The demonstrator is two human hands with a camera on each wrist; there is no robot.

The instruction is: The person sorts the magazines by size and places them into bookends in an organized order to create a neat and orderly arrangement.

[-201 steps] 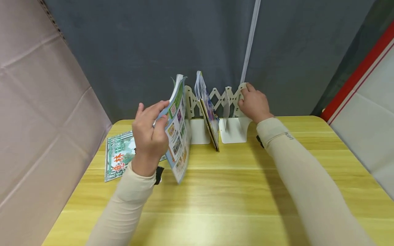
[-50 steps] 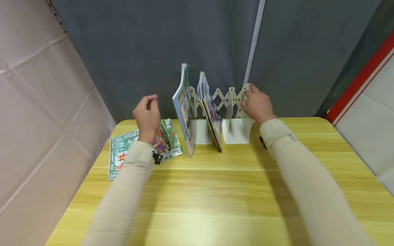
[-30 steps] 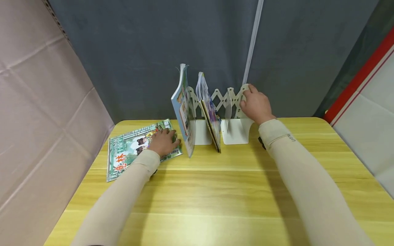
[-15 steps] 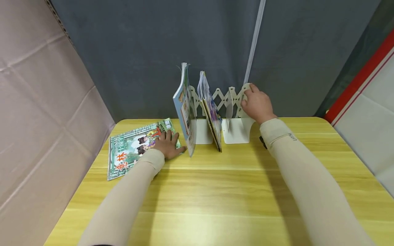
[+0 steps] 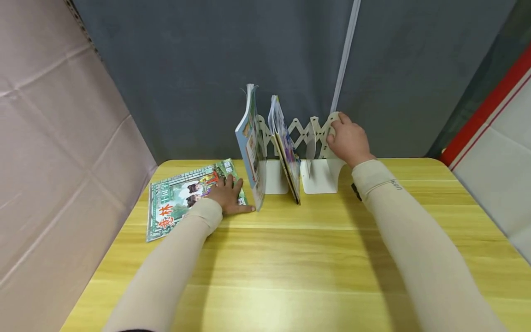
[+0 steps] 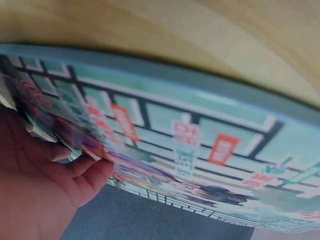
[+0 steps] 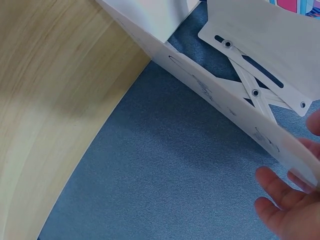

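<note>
- My left fingers [image 5: 232, 184] lie flat and spread on the green magazine [image 5: 182, 196], thumb out toward the standing books; in the left wrist view the fingertips [image 6: 92, 175] curl under its near edge, so I read a grip starting at that corner.
- That left hand [image 5: 227, 197] was up in the air above the magazine under two seconds ago, empty after letting go of the blue-covered book [image 5: 250, 147]; now it is down on the cover.
- The blue-covered book now stands by itself at the left end of the white folding bookstand [image 5: 309, 133], leaning a little; a second book [image 5: 284, 150] stands tilted just right of it.
- My right hand [image 5: 347, 140] has not moved: fingers curled over the top of the bookstand's right end plate, holding it; the right wrist view shows the plate edge [image 7: 280, 145] across my fingertips.
- The green magazine lies flat on the tabletop [image 5: 290, 258], left of the bookstand, near the blue-covered book's foot, in much the same spot as before.
- Judgement: one book is filed and the work has passed to the magazine, the last thing lying flat; it has not been lifted yet.
- Grey cloth backdrop [image 5: 186, 69] behind, cardboard wall [image 5: 54, 129] on the left.
</note>
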